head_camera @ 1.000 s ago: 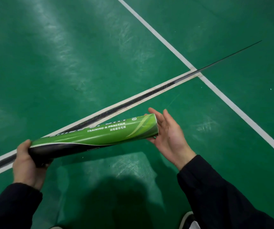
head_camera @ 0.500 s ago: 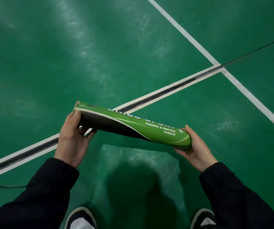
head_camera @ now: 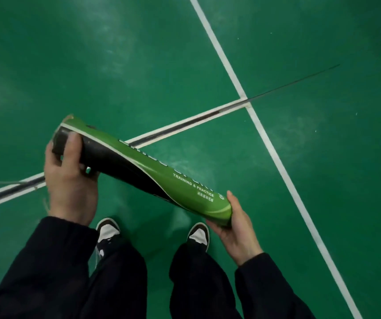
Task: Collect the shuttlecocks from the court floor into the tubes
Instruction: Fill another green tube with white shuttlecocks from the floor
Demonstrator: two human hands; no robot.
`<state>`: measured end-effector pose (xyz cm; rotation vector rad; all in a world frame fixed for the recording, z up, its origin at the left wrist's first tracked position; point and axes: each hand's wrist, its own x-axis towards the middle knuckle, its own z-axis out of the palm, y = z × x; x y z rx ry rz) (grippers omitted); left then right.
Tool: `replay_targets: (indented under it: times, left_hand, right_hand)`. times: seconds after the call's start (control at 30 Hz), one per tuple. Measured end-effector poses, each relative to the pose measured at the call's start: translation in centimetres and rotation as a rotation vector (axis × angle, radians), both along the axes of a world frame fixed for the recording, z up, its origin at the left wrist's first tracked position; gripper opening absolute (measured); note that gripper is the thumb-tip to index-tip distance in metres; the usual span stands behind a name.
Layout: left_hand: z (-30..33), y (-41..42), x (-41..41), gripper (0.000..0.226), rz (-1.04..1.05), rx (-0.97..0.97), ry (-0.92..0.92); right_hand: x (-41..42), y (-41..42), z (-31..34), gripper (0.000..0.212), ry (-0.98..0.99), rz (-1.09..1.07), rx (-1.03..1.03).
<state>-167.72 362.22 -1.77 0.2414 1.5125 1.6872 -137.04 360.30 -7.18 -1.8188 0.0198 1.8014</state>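
Green tube [head_camera: 152, 173] was held slanted: left hand [head_camera: 70, 180] gripped its upper end, right hand [head_camera: 238, 229] cupped the lower (0 shuttlecocks visible). Next: locate 1.

Green-and-black tube [head_camera: 139, 166], tilted down to the right, held at both ends

We observe a green court floor [head_camera: 120, 61] with a glossy finish; pale patches of reflected light lie across its upper left. A white boundary line [head_camera: 274, 153] runs diagonally from the top centre to the lower right. A second white line [head_camera: 185, 125], with a dark strip along its middle, crosses from the left edge and meets the first. Beyond that junction we see a thin dark line [head_camera: 300, 82] running on toward the upper right.
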Motion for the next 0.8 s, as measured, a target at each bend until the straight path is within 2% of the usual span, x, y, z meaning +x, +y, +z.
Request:
replay_targets:
  times: [0.07,0.17,0.3,0.53,0.8]
  left_hand:
    - [2.8,-0.1,0.7,0.041,0.094,-0.025,-0.009]
    - [7.3,-1.4,1.8,0.061,0.265,-0.106,-0.084]
    - [13.7,-5.3,2.1,0.051,0.475,-0.132,-0.13]
    - [23.0,-17.1,0.8,0.032,0.787,-0.084,-0.2]
    - [30.5,-34.9,2.3,0.055,1.14,0.03,-0.265]
  right_hand:
    - [-0.3,-0.6,2.5,0.045,-0.003,0.024,-0.009]
    - [-0.7,-0.5,7.3,0.044,-0.027,0.051,0.018]
    - [-0.8,-0.5,14.2,0.043,-0.054,0.188,0.08]
    - [-4.5,-2.3,25.3,0.052,-0.024,0.522,0.259]
    - [-11.5,-12.0,36.7,0.039,0.006,0.915,0.516]
